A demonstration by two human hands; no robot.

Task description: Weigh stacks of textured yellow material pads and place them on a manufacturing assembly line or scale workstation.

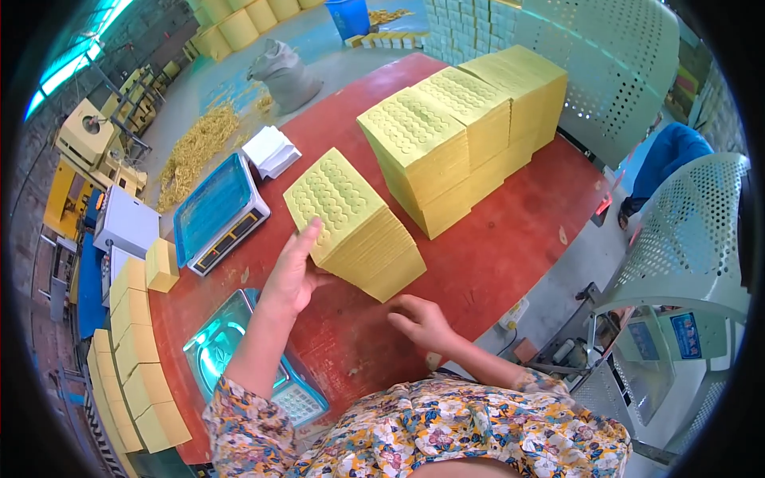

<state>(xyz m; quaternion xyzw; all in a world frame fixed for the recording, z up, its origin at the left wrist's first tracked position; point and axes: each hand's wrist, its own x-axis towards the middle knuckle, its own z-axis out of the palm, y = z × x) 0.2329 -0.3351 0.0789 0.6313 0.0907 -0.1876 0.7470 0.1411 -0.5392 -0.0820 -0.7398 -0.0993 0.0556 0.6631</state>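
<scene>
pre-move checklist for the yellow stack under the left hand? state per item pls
1. Left hand on the leaning yellow paper stack: ok, fingers rest on its near edge.
2. Right hand free: ok, open, above the red table, apart from the stack.
3. Stack square: not ok, sheets are fanned and slanted.
4. Taller yellow stacks apart from it: ok, gap visible.
5. Blue scale unloaded: ok.
6. Grip firmness: cannot tell.
</scene>
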